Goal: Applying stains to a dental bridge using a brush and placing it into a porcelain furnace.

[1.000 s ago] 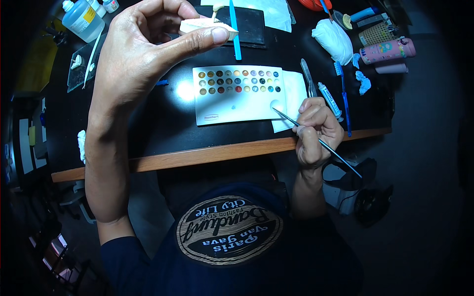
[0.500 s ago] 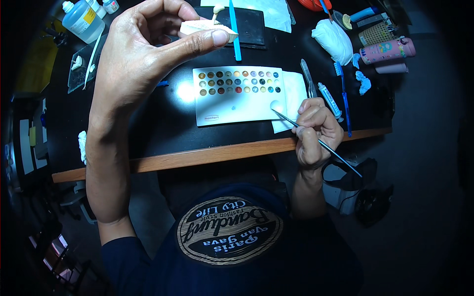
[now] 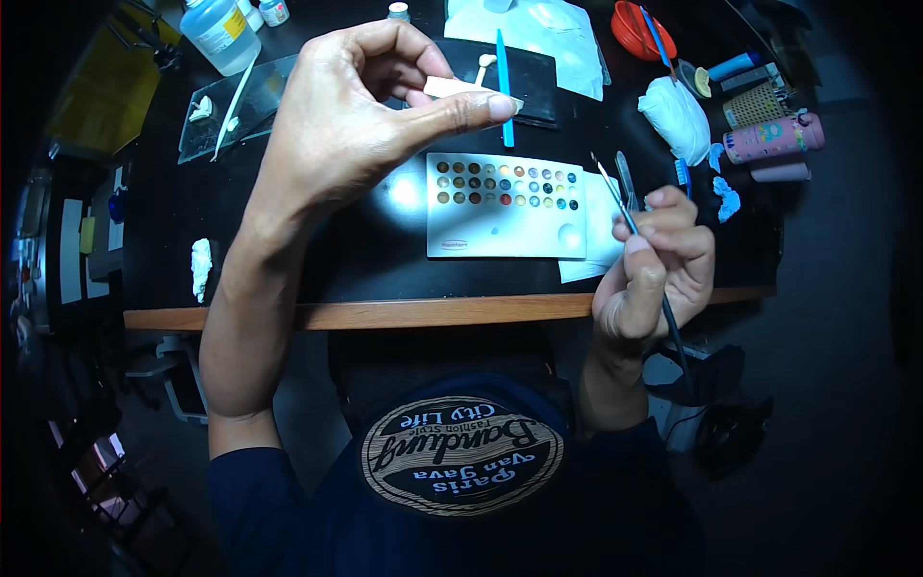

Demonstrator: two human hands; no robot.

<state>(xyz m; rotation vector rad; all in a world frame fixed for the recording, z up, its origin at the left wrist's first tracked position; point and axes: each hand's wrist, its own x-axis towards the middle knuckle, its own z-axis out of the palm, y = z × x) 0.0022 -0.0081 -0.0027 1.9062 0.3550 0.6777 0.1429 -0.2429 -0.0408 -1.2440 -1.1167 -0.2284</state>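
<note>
My left hand pinches a pale, flat block between thumb and fingers, above the table. A small cream, tooth-shaped piece stands up from the block on a thin stem. My right hand grips a thin, dark-handled brush, its tip pointing up and away. The tip is off the surface, to the right of a white palette. Rows of small coloured paint wells and one larger round hollow mark the palette. Beneath its right side lies a folded white tissue.
A blue stick lies by a black pad behind the block. Tweezers, a blue toothbrush and a white bundle are on the right. A blue-liquid bottle and glass plate sit far left.
My right hand has lifted the brush off the palette's round hollow and tilted its tip up. My left hand still holds the block. The whole view has shifted somewhat.
</note>
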